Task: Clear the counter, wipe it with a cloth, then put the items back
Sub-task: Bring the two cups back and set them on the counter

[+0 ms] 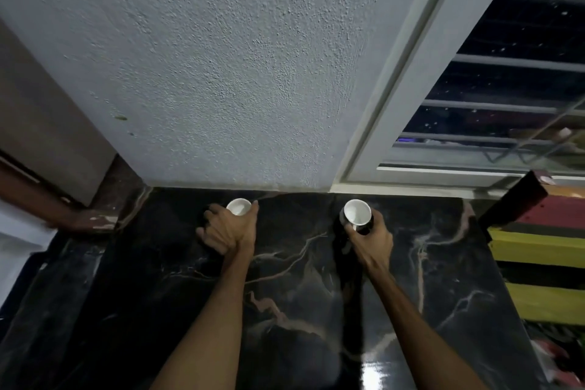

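Two cups at mid-frame, black worktop (300, 294).
We see left hand (229, 229) wrapped around left cup (239, 206), right hand (372, 239) gripping right cup (357, 214); both near the wall.

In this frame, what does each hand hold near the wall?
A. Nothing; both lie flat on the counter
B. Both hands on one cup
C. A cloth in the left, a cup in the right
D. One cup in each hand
D: the left hand closes around one white-lined cup, and the right hand has its grip on a second cup.
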